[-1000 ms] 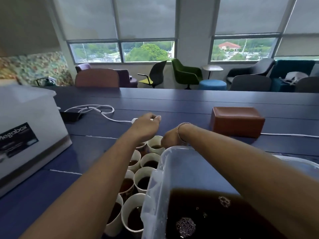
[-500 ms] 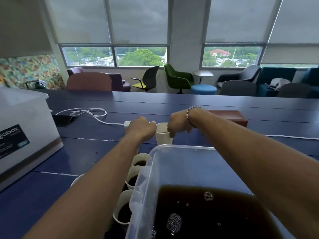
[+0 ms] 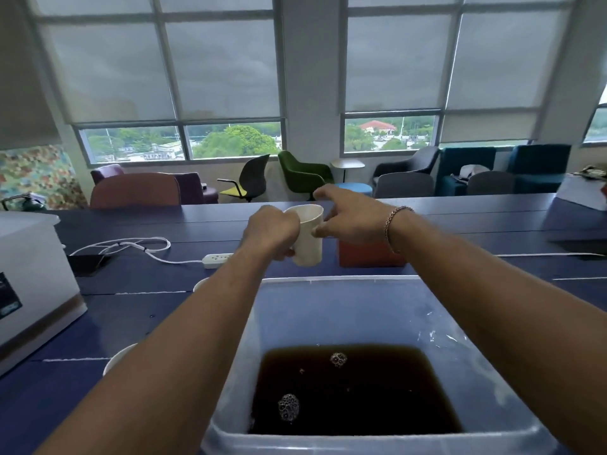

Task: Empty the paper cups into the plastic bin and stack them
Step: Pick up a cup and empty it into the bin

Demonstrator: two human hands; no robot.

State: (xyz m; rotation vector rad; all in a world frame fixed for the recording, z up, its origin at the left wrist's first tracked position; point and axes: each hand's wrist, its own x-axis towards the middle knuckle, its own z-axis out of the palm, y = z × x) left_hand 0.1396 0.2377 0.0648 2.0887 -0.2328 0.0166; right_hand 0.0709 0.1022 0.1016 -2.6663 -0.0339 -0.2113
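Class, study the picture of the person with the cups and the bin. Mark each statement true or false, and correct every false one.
1. The left hand grips a paper cup. True.
2. The plastic bin is empty. False: it holds dark liquid with patches of bubbles.
3. The bracelet is on the left wrist. False: it is on the right wrist, behind the right hand.
4. A white power strip lies on the table, left of the held cup. True.
5. The held cup is upside down. False: its mouth faces up, slightly tilted.
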